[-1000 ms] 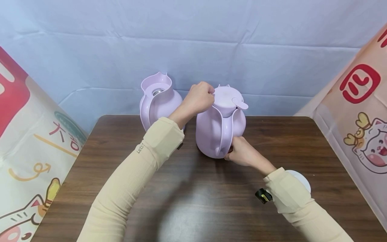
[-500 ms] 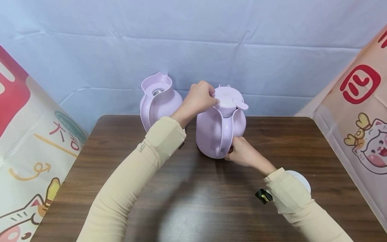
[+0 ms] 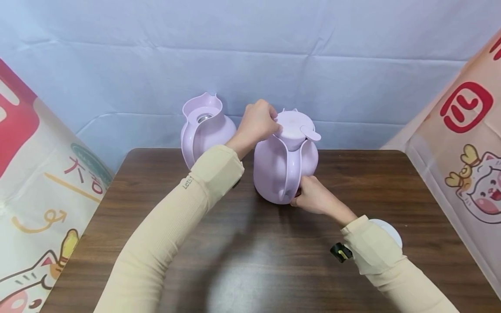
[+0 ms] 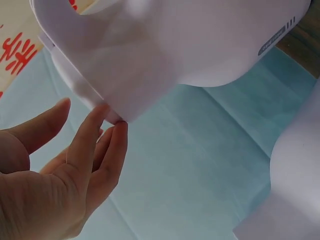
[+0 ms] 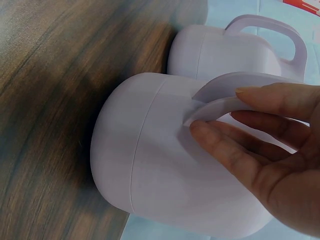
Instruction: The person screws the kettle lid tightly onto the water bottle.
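Observation:
A lilac thermos jug [image 3: 268, 174] stands upright near the table's back, its handle toward me. Its round lid [image 3: 293, 121] is seated in the mouth, and a small lever [image 3: 312, 134] points right. My left hand [image 3: 256, 124] reaches to the lid's left side. In the left wrist view its fingertips [image 4: 117, 125] touch the lid's edge, with the thumb held apart. Low on the handle [image 5: 220, 107], my right hand [image 3: 315, 196] pinches it between thumb and fingers. A second lilac jug [image 3: 215, 137] stands to the left without a lid, its metal-lined mouth showing, partly behind my left wrist.
A white round disc [image 3: 389, 231] lies on the brown wooden table [image 3: 297, 269], partly behind my right sleeve. Pale blue cloth [image 3: 250, 65] hangs close behind the jugs. Printed cartoon panels [image 3: 475, 174] flank both sides.
My left hand and forearm have shifted slightly up and to the right beside the lid. The jugs, the lid's lever and my right hand look the same.

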Available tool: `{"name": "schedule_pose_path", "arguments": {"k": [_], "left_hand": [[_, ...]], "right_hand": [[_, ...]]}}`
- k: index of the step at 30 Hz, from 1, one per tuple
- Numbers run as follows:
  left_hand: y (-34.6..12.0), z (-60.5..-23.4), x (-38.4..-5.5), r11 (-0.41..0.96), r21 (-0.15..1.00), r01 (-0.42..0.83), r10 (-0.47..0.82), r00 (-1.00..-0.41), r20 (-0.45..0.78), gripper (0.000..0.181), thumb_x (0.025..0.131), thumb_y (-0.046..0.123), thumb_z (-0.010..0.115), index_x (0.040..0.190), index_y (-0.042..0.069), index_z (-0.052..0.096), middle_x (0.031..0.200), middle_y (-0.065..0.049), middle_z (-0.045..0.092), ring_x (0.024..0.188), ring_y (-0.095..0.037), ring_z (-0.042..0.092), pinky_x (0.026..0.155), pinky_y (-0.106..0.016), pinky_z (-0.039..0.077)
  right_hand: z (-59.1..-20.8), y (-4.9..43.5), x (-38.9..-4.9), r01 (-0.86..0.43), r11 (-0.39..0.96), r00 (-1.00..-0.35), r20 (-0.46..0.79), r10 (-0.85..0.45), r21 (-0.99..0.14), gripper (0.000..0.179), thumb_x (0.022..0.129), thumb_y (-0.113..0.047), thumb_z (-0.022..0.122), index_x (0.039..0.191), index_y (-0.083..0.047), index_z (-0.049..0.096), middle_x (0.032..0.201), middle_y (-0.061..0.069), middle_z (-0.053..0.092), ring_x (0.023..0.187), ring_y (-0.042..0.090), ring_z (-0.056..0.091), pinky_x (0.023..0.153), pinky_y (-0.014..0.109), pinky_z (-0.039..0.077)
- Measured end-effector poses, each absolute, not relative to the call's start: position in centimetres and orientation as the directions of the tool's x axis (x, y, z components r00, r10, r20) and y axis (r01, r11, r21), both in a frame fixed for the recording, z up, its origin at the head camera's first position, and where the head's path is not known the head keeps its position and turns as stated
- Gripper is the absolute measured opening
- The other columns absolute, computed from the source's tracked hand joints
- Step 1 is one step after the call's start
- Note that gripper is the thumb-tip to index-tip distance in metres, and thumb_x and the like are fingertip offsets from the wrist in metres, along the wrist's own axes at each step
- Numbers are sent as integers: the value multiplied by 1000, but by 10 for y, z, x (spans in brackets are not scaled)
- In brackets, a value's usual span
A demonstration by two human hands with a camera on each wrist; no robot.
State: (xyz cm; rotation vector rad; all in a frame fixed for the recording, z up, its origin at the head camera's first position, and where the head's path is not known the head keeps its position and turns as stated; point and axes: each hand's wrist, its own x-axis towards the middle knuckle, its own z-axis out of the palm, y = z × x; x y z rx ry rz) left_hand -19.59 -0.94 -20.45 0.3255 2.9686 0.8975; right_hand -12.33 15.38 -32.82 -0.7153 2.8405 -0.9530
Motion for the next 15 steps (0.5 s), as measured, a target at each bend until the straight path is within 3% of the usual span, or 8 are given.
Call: {"name": "schedule_pose_path", "arguments": {"k": [5, 15], "left_hand": [[-5, -204, -201, 825, 545, 148, 176, -984, 0, 27, 75, 14, 72, 101, 9, 70, 109, -1, 63, 110, -25, 48, 88, -26, 38], [-4, -204, -203, 827, 548, 129, 177, -984, -37, 29, 76, 19, 73, 103, 9, 68, 107, -1, 64, 109, -22, 49, 88, -25, 38]], "right_hand": [[-327, 154, -124, -406, 702, -891, 83, -446, -585, 24, 57, 5, 60, 80, -2, 55, 69, 2, 55, 63, 18, 48, 58, 31, 40], [-328, 154, -122, -410, 693, -889, 91, -448, -593, 24, 57, 5, 60, 80, -2, 54, 68, 2, 54, 62, 18, 48, 57, 30, 40]]}}
